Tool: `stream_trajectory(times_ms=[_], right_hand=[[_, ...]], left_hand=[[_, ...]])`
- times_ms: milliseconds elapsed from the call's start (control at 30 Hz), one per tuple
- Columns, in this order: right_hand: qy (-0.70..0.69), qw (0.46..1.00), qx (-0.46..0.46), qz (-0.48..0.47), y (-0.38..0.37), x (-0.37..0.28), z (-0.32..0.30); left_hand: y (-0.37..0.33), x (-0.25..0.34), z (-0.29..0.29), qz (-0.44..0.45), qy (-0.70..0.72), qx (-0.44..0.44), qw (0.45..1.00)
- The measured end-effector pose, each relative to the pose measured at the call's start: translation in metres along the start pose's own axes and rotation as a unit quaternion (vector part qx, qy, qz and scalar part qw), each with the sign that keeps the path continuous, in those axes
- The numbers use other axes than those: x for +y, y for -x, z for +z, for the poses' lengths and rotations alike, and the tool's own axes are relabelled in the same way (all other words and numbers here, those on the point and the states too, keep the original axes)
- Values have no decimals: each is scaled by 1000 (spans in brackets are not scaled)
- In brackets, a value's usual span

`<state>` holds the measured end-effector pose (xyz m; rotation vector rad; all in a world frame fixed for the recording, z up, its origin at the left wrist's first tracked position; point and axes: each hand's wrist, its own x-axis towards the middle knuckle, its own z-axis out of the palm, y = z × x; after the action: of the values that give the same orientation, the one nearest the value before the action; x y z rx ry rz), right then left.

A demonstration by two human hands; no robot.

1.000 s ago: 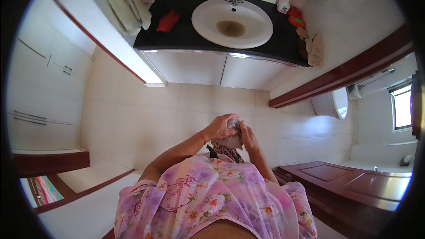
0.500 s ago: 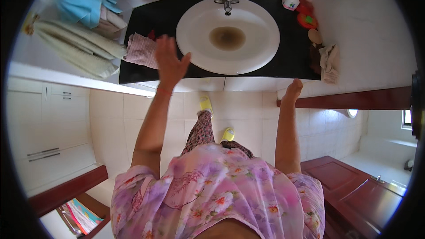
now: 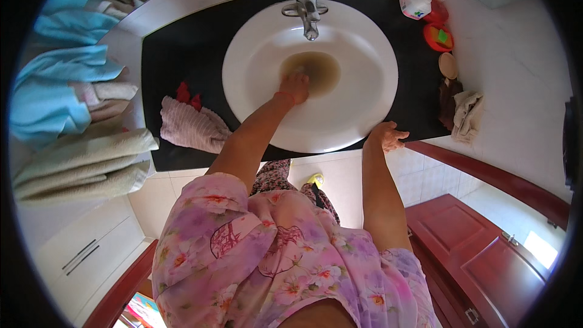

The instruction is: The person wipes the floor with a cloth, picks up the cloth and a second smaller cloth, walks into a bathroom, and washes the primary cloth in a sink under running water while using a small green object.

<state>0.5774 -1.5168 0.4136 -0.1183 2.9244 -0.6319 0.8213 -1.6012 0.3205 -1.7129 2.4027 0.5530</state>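
Inside basin (image 3: 255,106) — L hand (image 3: 295,87) at murky water (image 3: 325,71) (grip unclear) — R hand (image 3: 387,136) by counter (image 3: 179,54), grip unclenched.

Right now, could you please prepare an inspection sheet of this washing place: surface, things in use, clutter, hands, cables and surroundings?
Surface: black countertop around a white sink.
Things in use: sink holding brownish water; chrome faucet, no stream visible.
Clutter: pink cloth and red cloth left of the sink; white bottle, red dish and beige cloth right of it.
Hands: left hand at the water, its grip unclear; right hand at the countertop's front edge, seemingly empty.
Cables: nothing seen.
Surroundings: hanging towels on the left, dark-red door at lower right.
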Motion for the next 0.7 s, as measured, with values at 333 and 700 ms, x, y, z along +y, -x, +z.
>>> stream_trajectory(times_ms=[333,700], right_hand=[[49,998,14,35,-2,-12,-1],[68,996,50,22,-15,2,20]], left_hand=[[-37,14,1,69,-62,127,987],[-62,29,-11,-114,80,72,988]])
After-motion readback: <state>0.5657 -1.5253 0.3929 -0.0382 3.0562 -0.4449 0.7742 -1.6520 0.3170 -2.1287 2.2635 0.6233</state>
